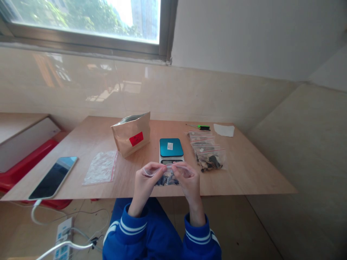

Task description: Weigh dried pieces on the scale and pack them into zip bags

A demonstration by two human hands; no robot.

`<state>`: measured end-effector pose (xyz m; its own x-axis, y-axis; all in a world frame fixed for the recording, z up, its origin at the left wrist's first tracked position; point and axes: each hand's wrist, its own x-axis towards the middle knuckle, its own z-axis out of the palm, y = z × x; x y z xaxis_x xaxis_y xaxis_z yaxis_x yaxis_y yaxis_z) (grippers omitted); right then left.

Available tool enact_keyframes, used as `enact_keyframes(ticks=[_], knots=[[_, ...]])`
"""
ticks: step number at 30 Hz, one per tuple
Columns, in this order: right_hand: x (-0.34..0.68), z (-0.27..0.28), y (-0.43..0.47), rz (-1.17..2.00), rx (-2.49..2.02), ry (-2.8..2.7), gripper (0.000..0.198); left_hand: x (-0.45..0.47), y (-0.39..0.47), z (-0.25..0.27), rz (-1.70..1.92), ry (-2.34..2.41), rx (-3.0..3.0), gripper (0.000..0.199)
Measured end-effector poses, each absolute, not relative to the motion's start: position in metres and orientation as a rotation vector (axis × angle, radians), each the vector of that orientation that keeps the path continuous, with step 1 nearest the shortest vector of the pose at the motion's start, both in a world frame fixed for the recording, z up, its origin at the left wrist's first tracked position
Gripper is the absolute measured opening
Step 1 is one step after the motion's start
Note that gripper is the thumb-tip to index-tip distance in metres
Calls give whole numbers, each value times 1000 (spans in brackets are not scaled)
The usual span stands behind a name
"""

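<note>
A clear zip bag with dark, dried-looking pieces in its lower part is at the table's front edge. My left hand pinches its top edge on the left, and my right hand pinches it on the right, the fingertips close together. Just beyond the bag lies a kitchen scale with a blue top and a small white label; its display is partly hidden by my hands. To the right, several filled zip bags overlap in a row, holding similar dark pieces.
A brown stand-up pouch with a red label stands open at the back left. Flat clear bags and a phone on a cable lie left. A green-handled screwdriver and white paper lie back right. Below is a power strip.
</note>
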<state>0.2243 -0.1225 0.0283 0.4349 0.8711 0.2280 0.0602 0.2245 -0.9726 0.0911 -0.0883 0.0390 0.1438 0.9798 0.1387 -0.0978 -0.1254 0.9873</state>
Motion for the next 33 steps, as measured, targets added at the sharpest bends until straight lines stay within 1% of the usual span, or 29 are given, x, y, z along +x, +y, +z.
enact_keyframes(ticks=[5,9,16,19,22,24,26,28,31,33], knots=[[222,28,-121,719,-1170,-953,11,97,-91,33,1308,1032,1336,23],[222,30,-120,777,-1139,-970,13,97,-91,29,1243,977,1363,23],[222,29,-123,661,-1192,-975,11,101,-93,29,1294,1046,1367,20],[227,24,-125,756,-1146,-1000,23,98,-92,35,1298,1009,1316,21],[238,20,-127,821,-1151,-961,35,89,-88,39,1141,861,1381,24],[246,19,-128,777,-1171,-879,37,85,-85,39,1049,788,1426,27],[254,20,-128,737,-1169,-832,38,84,-83,36,1063,787,1427,29],[262,22,-130,766,-1153,-888,40,86,-80,32,1144,829,1386,29],[274,20,-135,939,-1148,-1052,56,87,-76,27,1193,870,1272,32],[282,16,-140,941,-1209,-1106,64,88,-73,26,1129,844,1192,36]])
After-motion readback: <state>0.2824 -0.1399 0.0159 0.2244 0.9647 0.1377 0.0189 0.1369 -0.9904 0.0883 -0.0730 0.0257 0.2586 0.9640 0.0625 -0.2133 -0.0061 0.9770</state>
